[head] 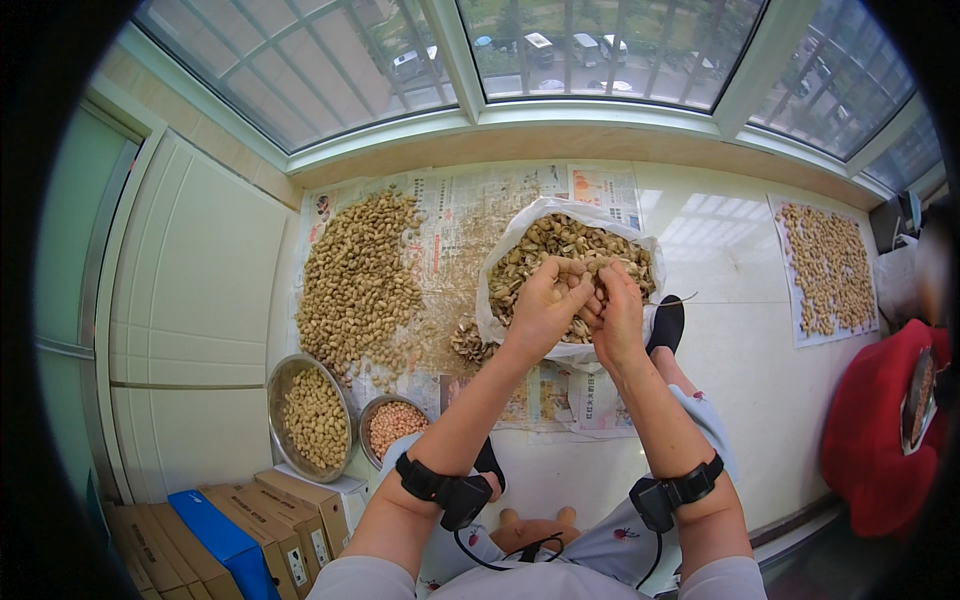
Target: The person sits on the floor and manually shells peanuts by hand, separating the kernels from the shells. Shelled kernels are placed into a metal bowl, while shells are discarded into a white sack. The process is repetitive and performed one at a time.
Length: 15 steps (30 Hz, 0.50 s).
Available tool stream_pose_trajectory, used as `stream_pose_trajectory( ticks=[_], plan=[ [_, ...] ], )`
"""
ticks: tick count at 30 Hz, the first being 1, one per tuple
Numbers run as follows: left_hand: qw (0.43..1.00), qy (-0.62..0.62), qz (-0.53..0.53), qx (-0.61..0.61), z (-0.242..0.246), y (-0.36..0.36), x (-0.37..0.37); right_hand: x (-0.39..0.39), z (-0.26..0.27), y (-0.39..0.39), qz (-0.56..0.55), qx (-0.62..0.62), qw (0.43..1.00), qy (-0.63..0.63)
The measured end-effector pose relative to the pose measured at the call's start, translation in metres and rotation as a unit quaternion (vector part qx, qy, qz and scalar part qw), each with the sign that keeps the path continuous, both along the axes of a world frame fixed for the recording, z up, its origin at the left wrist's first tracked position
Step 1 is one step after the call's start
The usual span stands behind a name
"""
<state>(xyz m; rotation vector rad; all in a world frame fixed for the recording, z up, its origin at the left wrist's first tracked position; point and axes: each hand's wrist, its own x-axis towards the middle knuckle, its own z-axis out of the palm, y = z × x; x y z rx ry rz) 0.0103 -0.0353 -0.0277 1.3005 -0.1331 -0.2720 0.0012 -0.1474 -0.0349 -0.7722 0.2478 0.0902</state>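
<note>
Both hands meet above a white plastic bag (491, 289) filled with peanut shells (555, 232). My left hand (551, 304) and my right hand (619, 311) pinch a peanut pod (598, 265) between their fingertips. The curled fingers partly cover the pod, and whatever lies in the palms is hidden. Left of the bag, a heap of unshelled peanuts (360, 277) spreads over newspaper (469, 217). A small clump of shells (471, 341) rests against the bag's lower left side. Near my left knee stand a metal bowl of unshelled peanuts (315, 420) and a smaller bowl of pink kernels (396, 426).
Cardboard boxes (277, 525) and a blue box (217, 532) line the lower left, beside a white door (195, 277). More peanuts (825, 270) lie on a sheet at right. Below them is a red cloth-covered thing (862, 427). Barred windows (600, 52) rise ahead.
</note>
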Motion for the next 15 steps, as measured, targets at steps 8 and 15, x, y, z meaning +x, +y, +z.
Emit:
stream_pose_trajectory(
  ticks=[8, 15],
  plan=[
    [0.997, 0.057, -0.007, -0.061, 0.008, 0.002, -0.001, 0.0, 0.007, 0.0, 0.018, 0.044, 0.998, 0.035],
    [0.979, 0.17, 0.061, -0.096, 0.002, 0.01, 0.003, -0.001, 0.008, 0.0, 0.031, 0.027, 0.997, 0.061]
  ],
)
